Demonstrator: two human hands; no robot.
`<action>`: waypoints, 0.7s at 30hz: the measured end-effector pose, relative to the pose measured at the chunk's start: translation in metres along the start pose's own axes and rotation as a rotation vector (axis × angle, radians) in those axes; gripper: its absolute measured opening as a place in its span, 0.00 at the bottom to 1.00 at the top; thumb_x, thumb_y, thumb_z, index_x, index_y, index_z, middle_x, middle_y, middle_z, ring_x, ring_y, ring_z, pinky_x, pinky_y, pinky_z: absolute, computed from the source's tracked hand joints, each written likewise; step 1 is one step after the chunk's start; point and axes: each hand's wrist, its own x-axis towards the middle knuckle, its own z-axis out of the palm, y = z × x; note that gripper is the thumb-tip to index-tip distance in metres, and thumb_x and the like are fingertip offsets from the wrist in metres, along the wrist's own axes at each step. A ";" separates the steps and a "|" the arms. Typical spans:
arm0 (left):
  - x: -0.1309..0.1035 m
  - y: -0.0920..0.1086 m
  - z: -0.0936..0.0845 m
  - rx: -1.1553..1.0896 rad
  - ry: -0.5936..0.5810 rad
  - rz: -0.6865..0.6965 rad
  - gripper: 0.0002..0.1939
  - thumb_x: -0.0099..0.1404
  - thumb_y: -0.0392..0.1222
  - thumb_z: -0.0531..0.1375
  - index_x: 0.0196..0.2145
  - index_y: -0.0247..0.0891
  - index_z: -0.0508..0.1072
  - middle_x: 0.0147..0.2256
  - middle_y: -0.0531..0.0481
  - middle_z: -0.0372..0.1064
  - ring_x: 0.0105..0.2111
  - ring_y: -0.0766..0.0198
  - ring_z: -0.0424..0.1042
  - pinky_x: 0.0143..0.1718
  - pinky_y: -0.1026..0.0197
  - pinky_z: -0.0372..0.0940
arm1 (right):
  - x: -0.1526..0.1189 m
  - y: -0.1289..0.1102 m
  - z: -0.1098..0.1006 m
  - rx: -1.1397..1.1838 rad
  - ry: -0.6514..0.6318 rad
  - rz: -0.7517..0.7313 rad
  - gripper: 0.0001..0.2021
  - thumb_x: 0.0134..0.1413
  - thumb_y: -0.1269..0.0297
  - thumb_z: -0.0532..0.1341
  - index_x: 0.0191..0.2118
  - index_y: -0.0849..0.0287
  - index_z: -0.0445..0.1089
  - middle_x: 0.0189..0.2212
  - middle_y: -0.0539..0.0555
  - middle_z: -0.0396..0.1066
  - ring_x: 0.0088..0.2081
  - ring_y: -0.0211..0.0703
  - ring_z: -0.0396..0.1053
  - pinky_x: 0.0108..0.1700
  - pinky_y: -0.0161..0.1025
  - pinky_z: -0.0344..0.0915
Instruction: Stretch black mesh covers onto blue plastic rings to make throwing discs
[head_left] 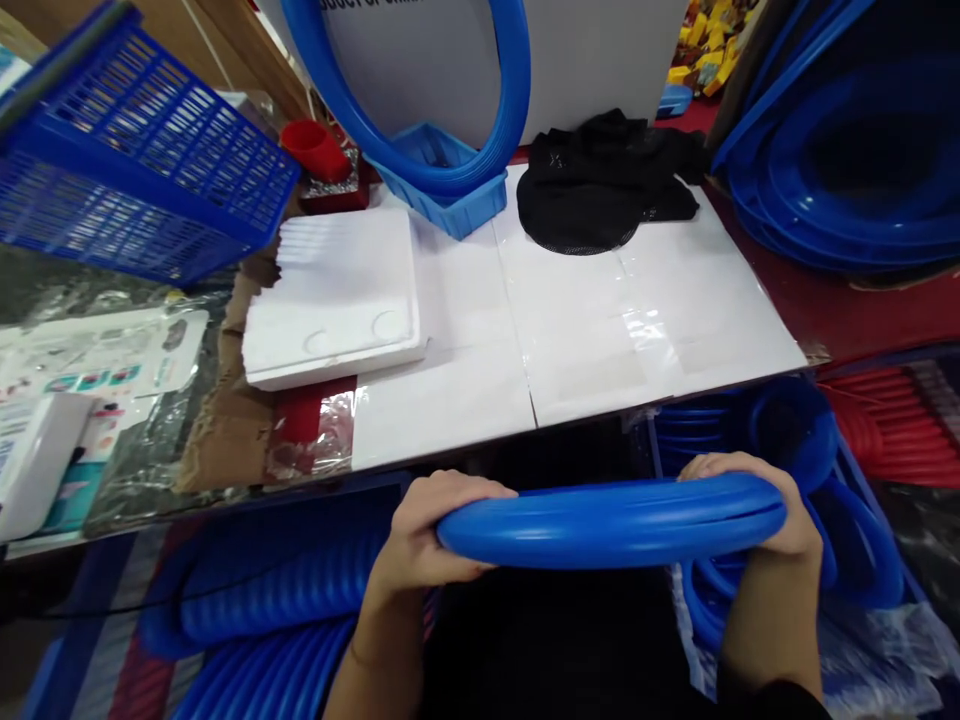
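A glossy blue plastic ring (600, 525) is held nearly edge-on in front of my body, just below the near edge of the table. My left hand (442, 525) wraps round its left end, thumb below and fingers on top. Round the right end closes my right hand (780, 500), with part of its fingers hidden behind the ring. Another blue ring (514, 90) stands upright at the back of the table, resting in a small light-blue plastic bin (461, 215).
White boards cover the tabletop (585, 340). On it lie a white foam block (337, 300) and a black cap-like cloth (600, 190). A blue basket (150, 150) leans at left. Stacked blue rings (277, 590) fill a container below left; blue parts (795, 430) fill a crate below right.
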 end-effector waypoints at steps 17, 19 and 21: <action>0.018 0.028 0.054 0.709 -0.227 0.890 0.28 0.68 0.59 0.71 0.54 0.35 0.74 0.38 0.43 0.83 0.33 0.58 0.83 0.35 0.61 0.75 | 0.015 -0.074 0.048 -0.805 -0.700 -0.576 0.25 0.58 0.67 0.67 0.61 0.54 0.70 0.48 0.55 0.82 0.46 0.48 0.82 0.49 0.39 0.75; 0.016 0.027 0.054 0.724 -0.161 0.965 0.27 0.69 0.60 0.70 0.52 0.35 0.74 0.35 0.45 0.82 0.30 0.60 0.82 0.32 0.62 0.75 | 0.013 -0.078 0.049 -0.826 -0.720 -0.608 0.24 0.60 0.66 0.66 0.61 0.55 0.69 0.45 0.55 0.82 0.43 0.47 0.82 0.46 0.39 0.74; 0.014 0.027 0.051 0.734 -0.123 1.028 0.27 0.69 0.58 0.71 0.52 0.34 0.74 0.35 0.45 0.82 0.28 0.59 0.82 0.31 0.61 0.75 | 0.012 -0.081 0.050 -0.849 -0.733 -0.641 0.22 0.61 0.65 0.66 0.60 0.56 0.69 0.44 0.55 0.82 0.40 0.47 0.81 0.43 0.39 0.72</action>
